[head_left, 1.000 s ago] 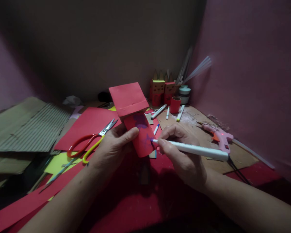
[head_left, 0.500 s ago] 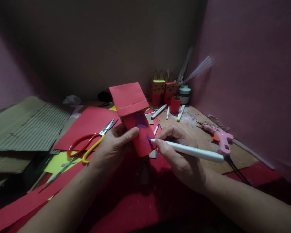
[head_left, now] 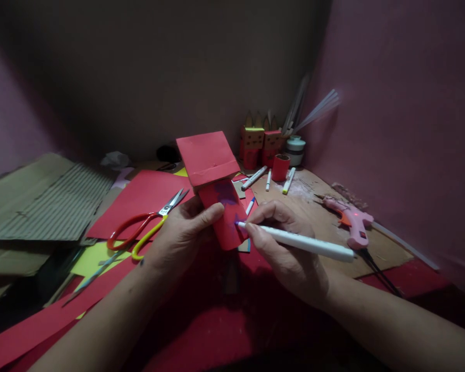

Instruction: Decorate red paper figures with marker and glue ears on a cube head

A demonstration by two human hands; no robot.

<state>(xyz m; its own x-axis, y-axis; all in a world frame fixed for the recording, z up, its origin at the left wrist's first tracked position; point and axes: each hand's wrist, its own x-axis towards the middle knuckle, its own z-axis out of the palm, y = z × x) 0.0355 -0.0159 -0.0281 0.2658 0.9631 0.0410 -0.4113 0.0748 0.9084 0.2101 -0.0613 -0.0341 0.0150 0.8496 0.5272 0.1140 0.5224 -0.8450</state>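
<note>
My left hand is closed around a red paper-covered figure, its thumb across the tube-like body. On top of that body sits a box-like head with a flat red face turned up. Purple marks show on the body. In my right hand, pinched between thumb and fingers, is a white marker. Its purple tip is at the body's lower right surface. Left of my left hand lie scissors with one red and one yellow handle.
On the right, a pink glue gun rests on a cardboard board, its cable running forward. Several markers and a red tube lie behind. Finished-looking box figures stand near a pale jar. Corrugated cardboard and red paper are left.
The marker tip and my right hand have shifted slightly left along the red body. My left hand and the figure have moved only a touch to the right.
</note>
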